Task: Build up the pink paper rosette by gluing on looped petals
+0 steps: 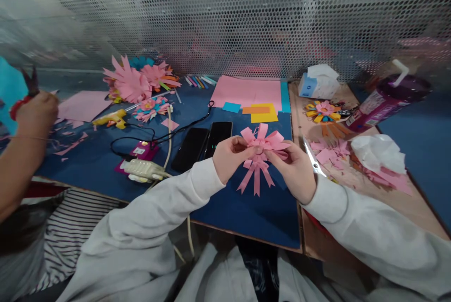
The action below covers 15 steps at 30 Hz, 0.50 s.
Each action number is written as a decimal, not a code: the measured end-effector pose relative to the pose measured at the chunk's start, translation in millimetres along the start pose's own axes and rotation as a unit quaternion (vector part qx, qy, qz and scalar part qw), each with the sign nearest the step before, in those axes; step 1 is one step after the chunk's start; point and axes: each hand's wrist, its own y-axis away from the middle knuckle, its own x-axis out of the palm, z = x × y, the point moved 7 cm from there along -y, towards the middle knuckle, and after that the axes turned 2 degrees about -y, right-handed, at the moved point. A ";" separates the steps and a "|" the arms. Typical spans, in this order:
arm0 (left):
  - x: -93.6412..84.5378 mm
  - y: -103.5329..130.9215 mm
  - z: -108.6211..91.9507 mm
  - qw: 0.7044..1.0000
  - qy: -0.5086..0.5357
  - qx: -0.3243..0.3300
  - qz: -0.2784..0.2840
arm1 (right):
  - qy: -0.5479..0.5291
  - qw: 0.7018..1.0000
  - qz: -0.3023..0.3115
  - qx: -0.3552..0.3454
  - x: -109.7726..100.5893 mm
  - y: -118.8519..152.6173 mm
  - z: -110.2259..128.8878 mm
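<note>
Between my two hands is a pink paper flower with looped petals and cut strips hanging below it. My left hand pinches its left side, thumb near the centre. From the right, my right hand grips the flower with the thumb at the middle and the fingers behind the petals. Both hands are above the blue tabletop. Close to my left hand lie two dark phones. A pair of scissors rests just beyond my right wrist, partly hidden by it.
Pink sheets and small coloured papers lie ahead. Finished paper flowers, a yellow glue gun and a power strip with cords are left. A tissue box and purple cup stand right. A co-worker's hand holds scissors.
</note>
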 end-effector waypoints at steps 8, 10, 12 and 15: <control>-0.8 -2.6 0.8 1.000 0.006 -0.011 0.005 | -0.026 0.999 0.010 0.021 0.9 0.5 -8.3; -0.4 -3.2 1.1 1.000 0.016 -0.012 0.010 | -0.036 0.999 0.011 0.026 1.3 0.5 -8.4; 0.1 -3.9 1.4 0.999 0.026 -0.011 0.016 | -0.042 0.999 0.009 0.031 1.3 0.5 -8.1; 1.2 -4.8 2.2 0.999 0.036 -0.014 0.027 | -0.036 0.999 0.004 0.038 1.0 0.3 -7.5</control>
